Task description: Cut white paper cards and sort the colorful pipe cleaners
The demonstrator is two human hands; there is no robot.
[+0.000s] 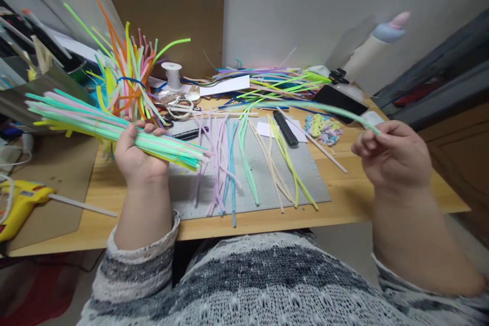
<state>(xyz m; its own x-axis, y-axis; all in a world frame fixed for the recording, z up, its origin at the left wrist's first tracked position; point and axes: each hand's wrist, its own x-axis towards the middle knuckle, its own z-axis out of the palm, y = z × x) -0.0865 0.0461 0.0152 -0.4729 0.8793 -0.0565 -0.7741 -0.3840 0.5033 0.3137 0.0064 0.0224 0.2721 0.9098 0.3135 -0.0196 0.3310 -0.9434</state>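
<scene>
My left hand (142,155) is closed round a thick bundle of pipe cleaners (110,130) in mint, pink, white and yellow, held above the left of the table. At the right, my right hand (395,155) pinches the end of one long pale green pipe cleaner (324,108), which arches leftward over the table. Between the hands, on a grey cutting mat (248,168), lie groups of loose pipe cleaners: purple (217,163), blue (232,178), mint green (246,163), cream (273,173) and yellow (292,163).
Behind the mat are a mixed upright bunch (130,76), a wire spool (171,75), scissors (181,109) and a pile of pipe cleaners (275,81). A black phone (340,103) lies right. A yellow glue gun (25,204) is left; a black stapler-like object (286,129) lies on the mat.
</scene>
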